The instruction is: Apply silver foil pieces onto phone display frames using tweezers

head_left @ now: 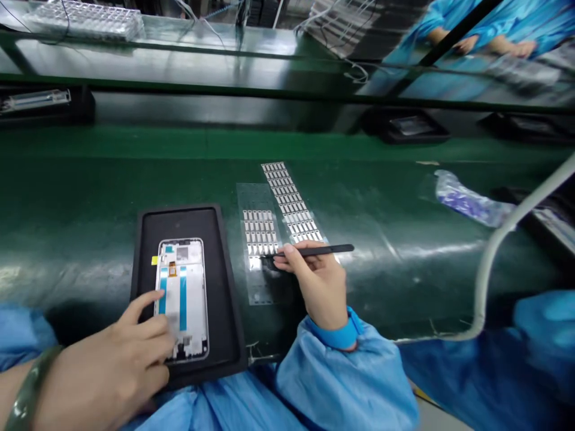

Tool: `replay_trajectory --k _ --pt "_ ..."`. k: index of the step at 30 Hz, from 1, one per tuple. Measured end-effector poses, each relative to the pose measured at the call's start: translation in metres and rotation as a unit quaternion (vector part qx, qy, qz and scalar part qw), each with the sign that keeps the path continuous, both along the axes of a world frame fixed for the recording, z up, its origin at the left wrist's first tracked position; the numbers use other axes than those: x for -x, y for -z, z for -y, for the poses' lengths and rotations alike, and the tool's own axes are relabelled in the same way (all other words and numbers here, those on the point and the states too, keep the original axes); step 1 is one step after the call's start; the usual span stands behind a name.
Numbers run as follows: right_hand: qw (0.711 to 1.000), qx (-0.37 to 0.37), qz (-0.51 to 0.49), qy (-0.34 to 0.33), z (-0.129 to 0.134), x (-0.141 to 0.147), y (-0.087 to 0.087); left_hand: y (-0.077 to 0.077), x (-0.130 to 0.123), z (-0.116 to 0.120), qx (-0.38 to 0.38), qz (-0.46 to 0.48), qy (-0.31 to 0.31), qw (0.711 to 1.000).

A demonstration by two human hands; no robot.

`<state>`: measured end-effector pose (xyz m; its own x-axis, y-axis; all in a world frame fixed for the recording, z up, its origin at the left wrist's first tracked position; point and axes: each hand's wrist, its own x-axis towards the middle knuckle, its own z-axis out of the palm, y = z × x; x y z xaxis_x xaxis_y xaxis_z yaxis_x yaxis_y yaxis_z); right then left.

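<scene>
My right hand [317, 281] pinches black tweezers [330, 249], their tip at the lowest row of small metallic stickers on a clear sheet [263, 293]. A second, longer sheet of the same stickers [287, 194] lies slanted behind that hand. On the left, a phone frame [194, 299] with two blue strips, a yellow tab and a small orange flex piece rests in a black tray [179, 222]. My left hand [121, 359] lies over the tray's left side. Its index fingertip touches the phone frame's left edge near a blue strip, and its other fingers are loosely bent.
A pale hose [489, 257] curves along the right of the green bench. Beyond it lies a plastic bag with purple contents [471, 200]. More black trays [406, 127] stand along the back. A co-worker's hands [512, 46] show at the upper right.
</scene>
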<state>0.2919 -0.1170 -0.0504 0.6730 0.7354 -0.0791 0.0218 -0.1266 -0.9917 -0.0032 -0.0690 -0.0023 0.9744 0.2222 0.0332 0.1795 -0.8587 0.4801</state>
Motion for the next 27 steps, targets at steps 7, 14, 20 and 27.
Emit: replay_trajectory --k 7,14,20,27 --pt "0.996 0.064 0.047 -0.051 -0.003 0.011 0.003 0.008 -0.075 -0.04 -0.129 0.025 0.07 0.989" --pt "0.99 0.098 0.071 -0.068 -0.005 0.015 0.003 0.038 -0.107 -0.046 -0.186 0.016 0.051 0.981" --pt "0.994 0.062 -0.05 -0.078 -0.009 0.012 0.0 0.036 -0.106 -0.043 -0.169 0.008 0.034 0.985" --pt "0.973 -0.004 -0.216 -0.082 -0.008 0.008 -0.014 0.038 -0.104 -0.042 -0.154 0.028 0.021 0.987"
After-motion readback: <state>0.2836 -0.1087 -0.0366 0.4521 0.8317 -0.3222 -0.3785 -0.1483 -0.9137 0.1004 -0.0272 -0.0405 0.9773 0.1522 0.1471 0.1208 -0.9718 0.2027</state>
